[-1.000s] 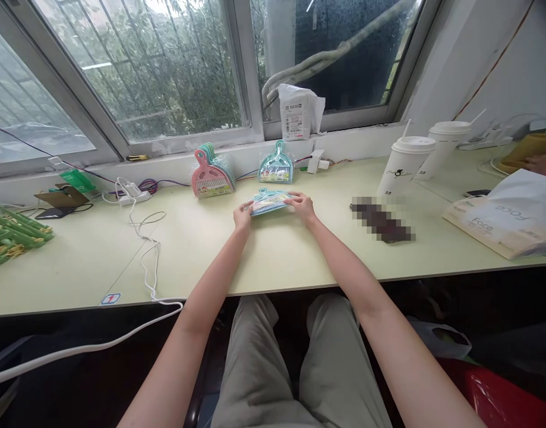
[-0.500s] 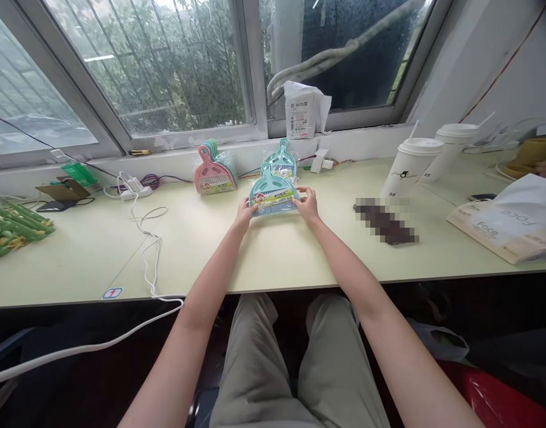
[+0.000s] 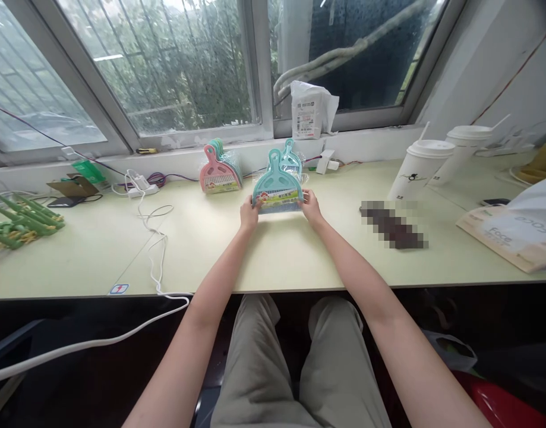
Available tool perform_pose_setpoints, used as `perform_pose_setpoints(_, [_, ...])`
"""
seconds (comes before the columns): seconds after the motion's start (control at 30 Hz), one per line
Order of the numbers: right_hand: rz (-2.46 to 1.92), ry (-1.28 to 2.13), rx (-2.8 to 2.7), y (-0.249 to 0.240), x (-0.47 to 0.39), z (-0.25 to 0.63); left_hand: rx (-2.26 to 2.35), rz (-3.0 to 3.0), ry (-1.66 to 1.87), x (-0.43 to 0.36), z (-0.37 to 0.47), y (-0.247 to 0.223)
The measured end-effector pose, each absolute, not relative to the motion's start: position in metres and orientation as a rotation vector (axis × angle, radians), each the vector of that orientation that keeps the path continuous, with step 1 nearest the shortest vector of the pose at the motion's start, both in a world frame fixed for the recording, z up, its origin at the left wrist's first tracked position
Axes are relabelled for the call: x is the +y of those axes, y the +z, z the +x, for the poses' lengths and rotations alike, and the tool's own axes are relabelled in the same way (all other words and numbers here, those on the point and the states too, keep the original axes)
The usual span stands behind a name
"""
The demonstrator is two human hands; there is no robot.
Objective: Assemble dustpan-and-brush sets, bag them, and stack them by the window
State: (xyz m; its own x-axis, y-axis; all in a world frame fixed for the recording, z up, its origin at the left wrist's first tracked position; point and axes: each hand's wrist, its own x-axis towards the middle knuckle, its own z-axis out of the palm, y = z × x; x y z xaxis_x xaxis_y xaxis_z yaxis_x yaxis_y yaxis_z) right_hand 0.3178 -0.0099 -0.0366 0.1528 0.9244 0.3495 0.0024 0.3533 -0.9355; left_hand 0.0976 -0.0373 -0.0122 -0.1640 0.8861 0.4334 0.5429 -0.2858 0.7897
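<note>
Wide windows (image 3: 188, 71) stand behind the pale table (image 3: 290, 261). At opposite lower sides, the left hand (image 3: 249, 212) and right hand (image 3: 311, 206) each have a closed grip on a plastic-wrapped turquoise dustpan set (image 3: 278, 181), its handle pointing up. It is in front of a second turquoise set (image 3: 291, 158); a pink-fronted stack (image 3: 218, 175) stands to the left.

- The teal dustpan (image 3: 277, 181), which was tilted nearly flat, has been raised upright by the hands (image 3: 249, 214).
- Its printed label (image 3: 279, 198) is now turned toward the camera.
- The rear dustpan (image 3: 293, 159), uncovered before, is now partly hidden behind it.
</note>
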Motion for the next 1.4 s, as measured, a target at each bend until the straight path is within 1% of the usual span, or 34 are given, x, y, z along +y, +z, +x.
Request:
perform_pose_setpoints(0.13, [-1.055,0.66,-1.393,-0.037,-0.011,0.305,1.814,1.845,1.278,-0.037,0.08,-0.011])
perform_pose_setpoints(0.27, [-1.129,0.54,-1.54,-0.036,0.006,0.273,1.876,1.904,1.271,-0.02,0.042,-0.011])
perform_pose_setpoints(0.4, [-1.138,0.515,-1.708,-0.03,0.034,0.215,1.931,1.896,1.264,0.001,-0.022,-0.014])
perform_pose_setpoints(0.53, [-1.149,0.447,-1.784,-0.024,0.057,0.143,2.12,1.729,1.233,0.019,-0.09,-0.02])
perform_pose_setpoints(0.63, [-1.182,0.286,-1.815,-0.023,0.072,0.102,2.169,1.577,1.307,0.038,-0.121,-0.024])
perform_pose_setpoints(0.73, [-1.193,0.14,-1.806,-0.022,0.091,0.08,2.176,1.452,1.499,0.063,-0.132,-0.026])
perform_pose_setpoints(0.83, [-1.191,0.109,-1.808,-0.021,0.11,0.072,2.182,1.426,1.647,0.088,-0.128,-0.028])
perform_pose_setpoints(0.9, [-1.188,0.127,-1.84,-0.023,0.121,0.071,2.149,1.482,1.662,0.1,-0.123,-0.029])
perform_pose_setpoints(1.07, [-1.216,0.204,-1.871,-0.027,0.133,0.07,2.043,1.592,1.589,0.109,-0.119,-0.033])
perform_pose_setpoints(1.2, [-1.207,0.271,-1.883,-0.026,0.131,0.071,2.151,1.667,1.499,0.102,-0.117,-0.029])
perform_pose_setpoints(1.3, [-1.201,0.3,-1.743,-0.021,0.13,0.084,2.227,1.742,1.452,0.098,-0.114,-0.025])
perform_pose_setpoints(1.4, [-1.255,0.254,-1.413,-0.017,0.133,0.125,2.283,1.703,1.477,0.097,-0.114,-0.021])
